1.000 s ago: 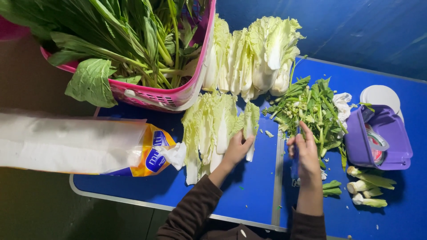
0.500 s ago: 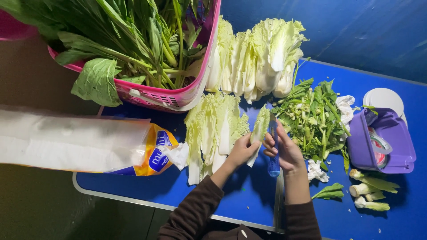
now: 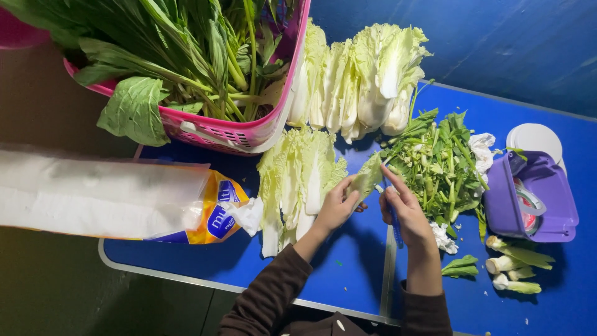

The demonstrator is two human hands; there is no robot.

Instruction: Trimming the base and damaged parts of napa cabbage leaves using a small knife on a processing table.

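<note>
- Cabbage leaf (image 3: 365, 177), pale green, sits mid-table above the blue table (image 3: 348, 274), well in from its near edge, between both hands.
- Left hand (image 3: 336, 208) reaches up from the near edge, fingers clamped on the leaf's lower end.
- Right hand (image 3: 404, 211) grips a blue knife (image 3: 395, 231), fingers curled shut around it, touching the leaf.
- Leaf's long axis runs diagonally, tip toward the far right corner.
</note>
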